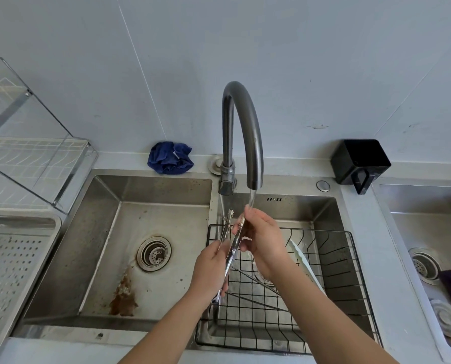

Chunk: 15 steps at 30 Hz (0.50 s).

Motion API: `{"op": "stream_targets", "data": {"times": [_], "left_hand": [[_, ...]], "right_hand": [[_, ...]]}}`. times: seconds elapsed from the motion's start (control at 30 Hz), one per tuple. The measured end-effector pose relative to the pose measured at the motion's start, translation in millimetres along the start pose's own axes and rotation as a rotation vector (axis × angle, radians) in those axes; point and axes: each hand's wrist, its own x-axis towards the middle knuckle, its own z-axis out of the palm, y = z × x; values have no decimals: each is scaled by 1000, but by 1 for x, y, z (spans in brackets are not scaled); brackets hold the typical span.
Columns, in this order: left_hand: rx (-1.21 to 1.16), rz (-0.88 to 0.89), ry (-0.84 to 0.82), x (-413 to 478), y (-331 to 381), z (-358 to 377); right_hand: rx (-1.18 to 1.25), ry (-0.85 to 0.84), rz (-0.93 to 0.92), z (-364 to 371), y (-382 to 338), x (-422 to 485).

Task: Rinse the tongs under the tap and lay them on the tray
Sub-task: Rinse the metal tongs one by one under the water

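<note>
- Metal tongs (231, 248) held over the sink's wire rack (324, 258), tips under the running tap (241, 132).
- Left hand (211, 269) grips the handle end; right hand (261, 240) pinches one arm.
- Likely light, stiff, slippery when wet; hold by the handle.

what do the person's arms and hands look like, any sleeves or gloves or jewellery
Both forearms are bare as far as the bottom edge of the frame: no sleeves show. The left hand and the right hand wear no gloves. No watch, bracelet or ring shows on either, and no markings can be made out.
</note>
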Motion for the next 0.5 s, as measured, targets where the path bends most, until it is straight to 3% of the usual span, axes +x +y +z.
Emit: {"op": "stream_targets", "data": {"times": [0.1,0.2,0.4,0.5], "left_hand": [[59,20,56,3,0,3],[38,35,81,5,2,5],[-64,51,-11,5,11,19],[-186,-55,-75,8,17,23]], "right_hand": [[107,-35,87,-4,0,-3],[164,-118,46,-9,6,-8],[-187,-17,-99,-1,4,-8],[-241,-94,-156,-4,-2,-6]]}}
